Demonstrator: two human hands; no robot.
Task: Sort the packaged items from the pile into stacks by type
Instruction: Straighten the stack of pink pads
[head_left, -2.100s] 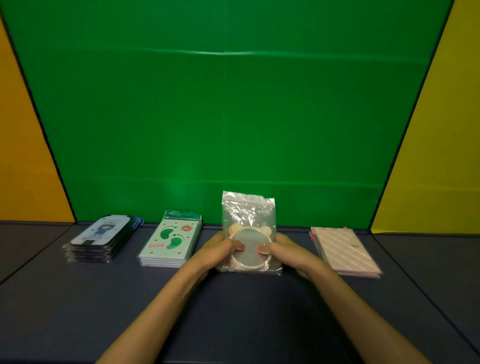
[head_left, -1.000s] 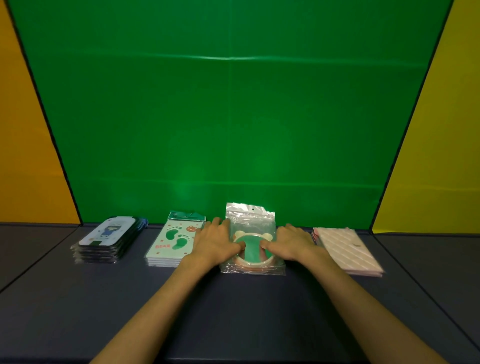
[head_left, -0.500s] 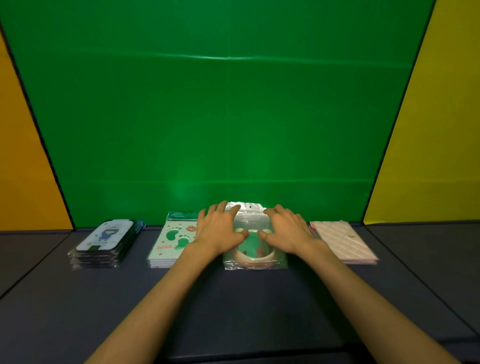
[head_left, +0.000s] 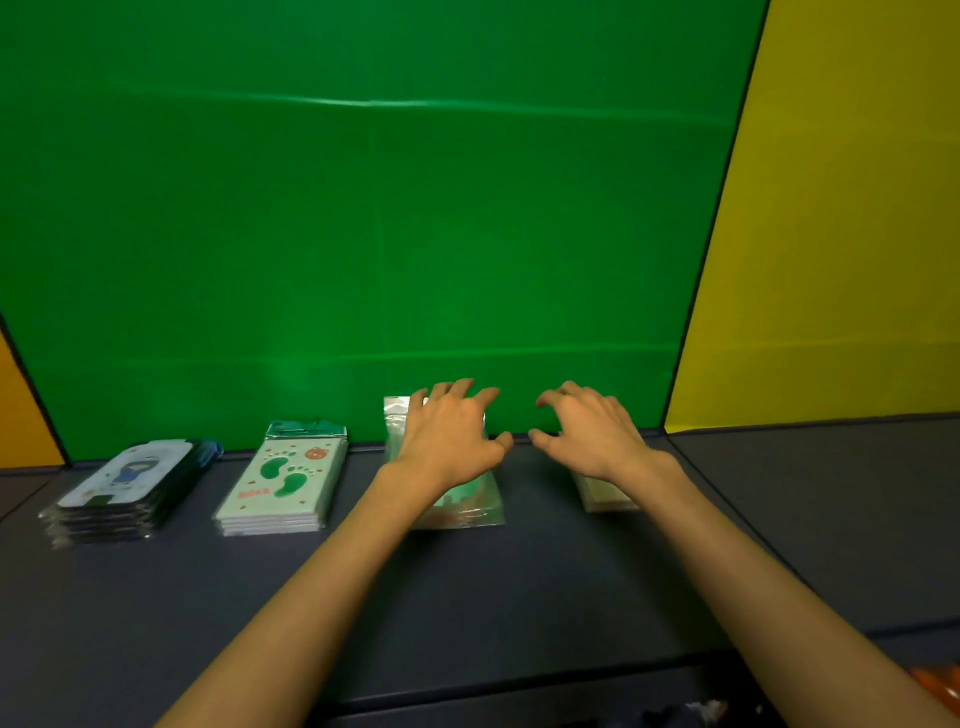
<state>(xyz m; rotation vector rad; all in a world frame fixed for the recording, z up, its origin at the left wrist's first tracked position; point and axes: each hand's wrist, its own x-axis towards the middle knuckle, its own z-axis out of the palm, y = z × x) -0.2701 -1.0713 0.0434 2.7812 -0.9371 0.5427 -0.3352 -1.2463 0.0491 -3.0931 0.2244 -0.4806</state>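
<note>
Four stacks stand in a row along the far edge of the dark table (head_left: 467, 597). At the left is a stack of dark cases with a cartoon figure (head_left: 119, 488). A stack of green footprint packets (head_left: 283, 486) comes after it. My left hand (head_left: 449, 434) hovers with spread, loosely bent fingers over the stack of clear bags with round bear items (head_left: 462, 506). My right hand (head_left: 589, 431) hovers the same way above the pink quilted packets (head_left: 605, 493), hiding most of them. Neither hand holds anything.
A green backdrop (head_left: 363, 234) rises right behind the stacks, with yellow panels on both sides. An orange object (head_left: 940, 686) and something dark lie below the table's near edge at the bottom right.
Both hands lifted off the clear bag, which stays on its stack. My right hand moved right, over the pink packets. The camera swung to the right.
</note>
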